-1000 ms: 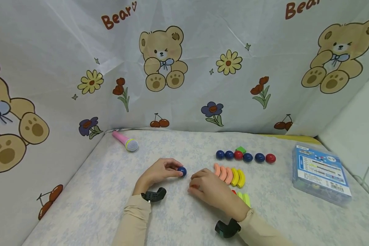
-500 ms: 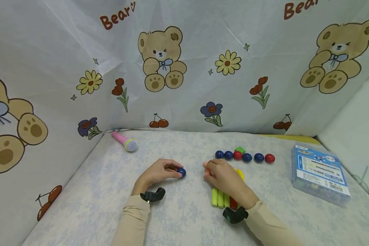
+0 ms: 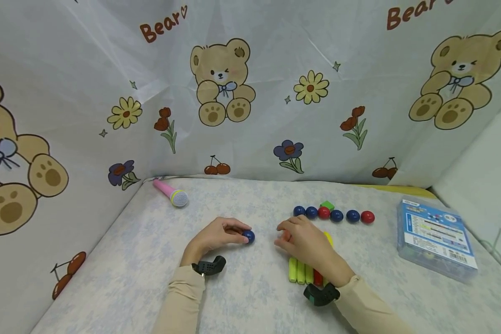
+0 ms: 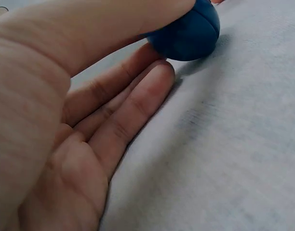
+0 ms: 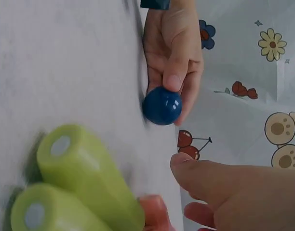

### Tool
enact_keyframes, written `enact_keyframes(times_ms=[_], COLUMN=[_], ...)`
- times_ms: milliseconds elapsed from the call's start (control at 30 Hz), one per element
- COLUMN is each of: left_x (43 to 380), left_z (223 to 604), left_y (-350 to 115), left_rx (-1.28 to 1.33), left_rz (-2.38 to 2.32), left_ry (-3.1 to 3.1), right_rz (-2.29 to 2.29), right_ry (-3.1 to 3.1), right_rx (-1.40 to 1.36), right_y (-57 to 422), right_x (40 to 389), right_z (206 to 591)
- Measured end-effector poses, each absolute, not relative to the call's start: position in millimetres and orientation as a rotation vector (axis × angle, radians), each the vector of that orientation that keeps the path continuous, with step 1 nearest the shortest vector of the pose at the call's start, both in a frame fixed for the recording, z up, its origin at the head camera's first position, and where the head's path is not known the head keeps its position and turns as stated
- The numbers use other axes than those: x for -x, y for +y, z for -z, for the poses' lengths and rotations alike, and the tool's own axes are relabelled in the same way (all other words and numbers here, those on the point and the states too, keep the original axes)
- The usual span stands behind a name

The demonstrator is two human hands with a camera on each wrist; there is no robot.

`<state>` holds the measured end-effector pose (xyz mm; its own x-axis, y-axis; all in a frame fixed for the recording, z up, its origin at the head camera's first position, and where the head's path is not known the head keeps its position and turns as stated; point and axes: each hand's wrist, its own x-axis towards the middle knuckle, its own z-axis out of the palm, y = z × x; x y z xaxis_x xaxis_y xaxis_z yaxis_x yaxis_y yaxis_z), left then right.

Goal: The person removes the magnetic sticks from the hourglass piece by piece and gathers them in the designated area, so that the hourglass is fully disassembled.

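Note:
My left hand [image 3: 218,234] pinches a dark blue ball [image 3: 248,237] low over the tabletop; in the left wrist view its thumb and fingertips meet the ball [image 4: 188,36]. My right hand [image 3: 305,240] is over the curved pieces, covering most of them. Something pink shows between its thumb and fingers in the head view; whether it grips that, I cannot tell. In the right wrist view its thumb [image 5: 195,172] is apart from a pink piece [image 5: 154,211] lower down. Light green rods [image 3: 300,271] and a red rod [image 3: 318,277] lie by its wrist.
Several blue and red balls [image 3: 336,216] form a row behind the right hand, with a green block [image 3: 327,205] behind them. A clear plastic box [image 3: 438,236] with a blue label lies at the right. A pink toy microphone [image 3: 171,193] lies at the back left.
My right hand has moved right and slightly back, from the space beside the blue ball to over the curved pieces, uncovering light green rods. My left hand stays in place with the ball.

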<state>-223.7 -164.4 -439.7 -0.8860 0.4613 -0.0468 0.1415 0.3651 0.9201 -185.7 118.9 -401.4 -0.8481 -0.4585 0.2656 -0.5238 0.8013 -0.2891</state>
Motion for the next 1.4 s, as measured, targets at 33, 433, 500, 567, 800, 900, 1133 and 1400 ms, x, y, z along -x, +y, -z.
enact_keyframes(times_ms=[33,433,500,567,800,900,1133,1400], left_x=[224,231,231,231,229,226,235,264], left_z=[439,438,438,438,434,431,435,438], left_y=[-164,-151,-148,-146,-141,-137,-113,-75], left_rx=[-0.54,-0.572,-0.582,-0.598,-0.633,-0.604,-0.536,-0.496], left_rz=[-1.529,-1.568,-1.552,-1.524,-1.432,-1.416,-1.356,-1.397], left_ry=[2.328,2.19,2.198,2.209,2.308,2.377,2.613,2.794], right_rz=[-0.576,-0.692,-0.686,-0.691,-0.779,-0.866,-0.906,-0.944], right_ry=[-2.796,-2.752,-2.752,-2.748,-2.764,-2.763,-2.809,-2.641], right_rx=[-0.788,-0.959,-0.93,-0.903,-0.878,-0.881,-0.61,-0.276], right_y=[117,107,111,115,131,141,185,213], right_x=[185,174,173,172,153,135,88,73], right_z=[401,401,399,397,392,395,413,442])
